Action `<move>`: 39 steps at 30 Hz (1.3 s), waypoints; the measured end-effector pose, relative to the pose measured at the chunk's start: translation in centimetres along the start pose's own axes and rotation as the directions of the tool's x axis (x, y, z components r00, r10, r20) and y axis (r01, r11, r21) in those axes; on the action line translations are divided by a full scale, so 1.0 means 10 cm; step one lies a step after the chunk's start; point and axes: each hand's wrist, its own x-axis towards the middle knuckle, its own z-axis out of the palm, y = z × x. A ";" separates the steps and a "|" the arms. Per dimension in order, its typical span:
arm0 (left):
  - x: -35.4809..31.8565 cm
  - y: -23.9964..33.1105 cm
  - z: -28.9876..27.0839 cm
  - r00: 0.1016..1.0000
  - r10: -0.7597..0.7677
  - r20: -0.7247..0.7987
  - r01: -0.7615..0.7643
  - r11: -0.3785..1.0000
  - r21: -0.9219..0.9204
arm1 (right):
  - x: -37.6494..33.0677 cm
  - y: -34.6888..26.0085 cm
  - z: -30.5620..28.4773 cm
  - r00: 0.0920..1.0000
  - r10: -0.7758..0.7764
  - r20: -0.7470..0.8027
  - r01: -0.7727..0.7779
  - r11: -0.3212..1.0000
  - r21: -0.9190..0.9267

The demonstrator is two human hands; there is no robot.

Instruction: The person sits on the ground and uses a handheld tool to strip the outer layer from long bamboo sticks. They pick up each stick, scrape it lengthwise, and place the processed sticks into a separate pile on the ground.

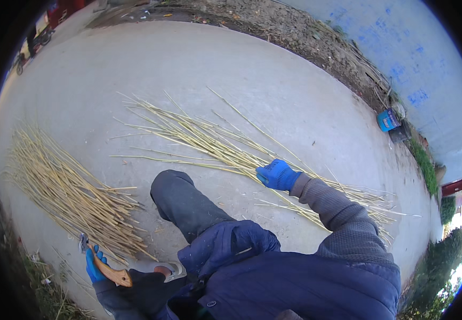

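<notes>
My left hand (pixel 95 266), in a blue glove, is closed around wooden-handled pruning shears (pixel 114 274) at the lower left. Their metal head (pixel 83 243) points away from me, beside the near end of a thick pile of dry tan sticks (pixel 81 197). To the right, my right hand (pixel 278 175), also blue-gloved, reaches down onto a looser spread of thin yellow-green sticks (pixel 204 136). Its fingers are curled at the sticks, and they seem to grip one or more of them. The fingertips are partly hidden.
Both piles lie on grey concrete (pixel 177 58). My bent knee (pixel 172 186) stands between them. A blue bucket (pixel 387 120) and a dark container (pixel 400 132) sit by the pale wall (pixel 428 64). Weeds (pixel 49 282) edge the lower left; a soil strip (pixel 305 42) runs behind.
</notes>
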 end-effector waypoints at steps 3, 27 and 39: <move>0.21 -0.07 -0.02 0.991 -0.084 0.102 0.077 0.994 0.077 | -0.47 0.18 0.35 0.996 0.082 0.037 -0.080 0.996 -0.040; -1.48 0.91 1.63 0.975 -0.059 0.216 0.059 0.998 0.010 | 0.18 0.33 -0.06 0.885 0.253 -0.392 -0.198 0.964 0.175; -1.94 1.27 1.67 0.944 0.073 0.321 -0.103 0.991 0.081 | 2.33 -3.01 -0.69 0.863 -0.484 0.144 -0.251 -0.163 0.954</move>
